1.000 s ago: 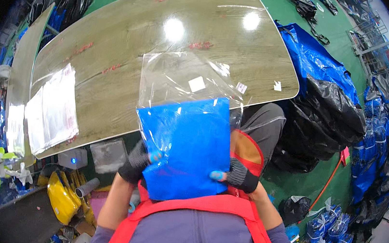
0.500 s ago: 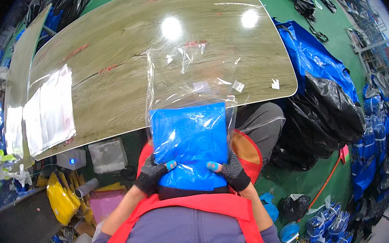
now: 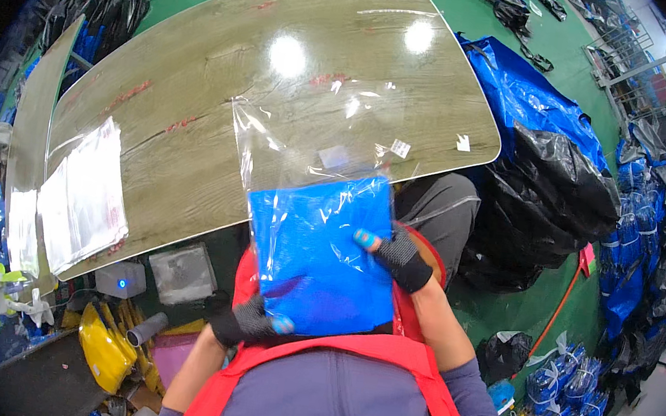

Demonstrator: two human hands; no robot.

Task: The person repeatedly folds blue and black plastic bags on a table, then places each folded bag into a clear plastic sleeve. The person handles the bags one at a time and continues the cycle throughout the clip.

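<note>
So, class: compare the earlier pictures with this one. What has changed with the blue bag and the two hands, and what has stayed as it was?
The clear bag with the blue folded item has tilted. The left hand has dropped to its lower left corner, and the right hand has risen up its right edge. Both hands keep their grip. The wooden table and the stack of clear bags on its left end are unchanged.

The clear bag (image 3: 318, 206) has tilted left (blue item inside); left hand (image 3: 246, 322) dropped lower, right hand (image 3: 398, 256) rose

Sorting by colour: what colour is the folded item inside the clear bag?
Bright blue, seen in the head view.
</note>
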